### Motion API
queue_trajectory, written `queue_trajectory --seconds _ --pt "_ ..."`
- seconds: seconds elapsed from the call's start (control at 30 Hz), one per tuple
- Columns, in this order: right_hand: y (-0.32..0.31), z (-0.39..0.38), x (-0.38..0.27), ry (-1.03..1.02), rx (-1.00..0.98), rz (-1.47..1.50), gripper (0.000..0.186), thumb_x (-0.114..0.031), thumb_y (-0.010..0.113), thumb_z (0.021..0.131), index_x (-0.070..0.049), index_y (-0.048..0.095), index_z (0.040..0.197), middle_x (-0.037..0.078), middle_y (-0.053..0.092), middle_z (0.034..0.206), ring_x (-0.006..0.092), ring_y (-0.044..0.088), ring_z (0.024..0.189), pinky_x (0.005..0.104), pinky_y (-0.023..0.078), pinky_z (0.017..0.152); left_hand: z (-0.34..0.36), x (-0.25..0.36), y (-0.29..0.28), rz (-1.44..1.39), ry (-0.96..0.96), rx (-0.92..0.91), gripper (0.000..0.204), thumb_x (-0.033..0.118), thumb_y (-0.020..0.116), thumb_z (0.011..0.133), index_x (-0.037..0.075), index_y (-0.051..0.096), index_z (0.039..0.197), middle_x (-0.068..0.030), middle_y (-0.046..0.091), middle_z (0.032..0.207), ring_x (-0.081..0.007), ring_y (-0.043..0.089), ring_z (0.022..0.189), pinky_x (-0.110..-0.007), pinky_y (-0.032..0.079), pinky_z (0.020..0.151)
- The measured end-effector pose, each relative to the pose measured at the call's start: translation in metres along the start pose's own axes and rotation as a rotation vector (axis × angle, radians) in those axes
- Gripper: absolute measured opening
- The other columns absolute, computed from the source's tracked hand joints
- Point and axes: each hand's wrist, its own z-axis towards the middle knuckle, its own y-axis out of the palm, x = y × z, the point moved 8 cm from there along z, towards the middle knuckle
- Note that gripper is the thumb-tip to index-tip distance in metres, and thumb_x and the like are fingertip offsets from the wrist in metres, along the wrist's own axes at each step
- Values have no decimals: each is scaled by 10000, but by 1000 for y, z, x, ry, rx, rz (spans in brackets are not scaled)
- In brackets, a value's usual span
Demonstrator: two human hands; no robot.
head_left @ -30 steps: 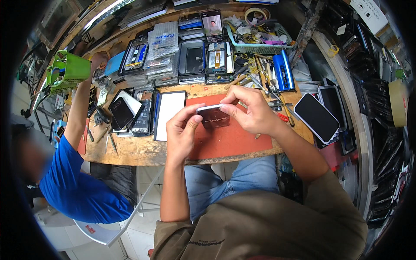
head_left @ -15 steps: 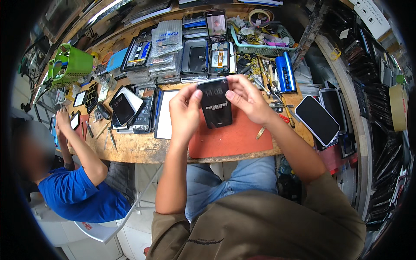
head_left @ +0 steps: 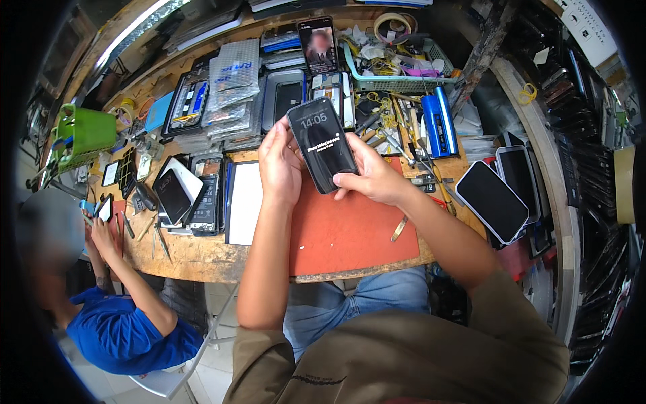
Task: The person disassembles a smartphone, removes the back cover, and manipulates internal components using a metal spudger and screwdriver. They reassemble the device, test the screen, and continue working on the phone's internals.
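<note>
A black smartphone (head_left: 321, 158) is held tilted above the orange-red work mat (head_left: 356, 236), its lock screen lit with white text. My right hand (head_left: 377, 176) grips its lower right side, thumb on the front glass and fingers passing behind. Along the phone's left edge, my left hand (head_left: 278, 172) is cupped against it, with part of the fingers and thumb hidden by the phone. Beneath my left forearm lies a white flat panel (head_left: 243, 202). A small brown-handled tool (head_left: 400, 229) rests on the mat's right edge.
Stacked phone parts in bubble wrap (head_left: 232, 87), a propped-up phone (head_left: 317, 46) and a teal basket (head_left: 404, 81) line the back. Pliers and screwdrivers surround a blue cylinder device (head_left: 439, 128). Phones (head_left: 494, 202) lie right. A co-worker in blue (head_left: 134, 333) sits left, handling a phone.
The phone has turned its top leftward and its screen has brightened. My right hand has slid down to its lower right side. The view has shifted slightly.
</note>
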Motion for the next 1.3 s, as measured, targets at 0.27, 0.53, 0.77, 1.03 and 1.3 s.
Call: queue_trajectory --seconds 0.27,0.53,0.77,1.03,1.3 --pt "5 -7 0 -12 -8 18 692 63 659 974 0 318 1573 107 574 1372 174 654 1150 339 672 805 -22 -31 38 -457 -211 -400 724 587 224 1159 68 389 1635 -257 623 1451 -408 621 1345 -535 538 1118" --pt "-18 -24 -45 -325 421 -869 241 -182 599 1098 28 705 1149 127 733 934 182 709 782 329 565 706 -17 -23 24 -433 -118 -321 745 661 215 1128 213 238 1724 -256 660 1371 -401 685 1215 -562 581 1043" --pt "8 -29 -64 -654 358 -1072 384 -156 754 897 -52 732 1266 207 598 1404 363 585 1239 481 480 1035 -19 -18 20 -407 -97 -342 743 654 204 1134 183 273 1704 -275 653 1386 -397 706 1184 -541 593 1023" --pt "45 -30 -42 -614 79 -1271 520 -372 824 848 -107 757 1290 214 439 1618 413 377 1465 581 327 1194 -23 -20 21 -412 -104 -316 774 664 170 1130 150 295 1695 -269 672 1356 -384 706 1184 -521 580 1048" --pt "14 -26 -56 -555 241 -1345 596 -432 793 900 -100 712 1389 228 416 1625 425 389 1451 558 326 1166 -26 -26 24 -385 -153 -340 884 728 153 1100 76 356 1661 -254 681 1356 -359 704 1208 -483 576 1048"
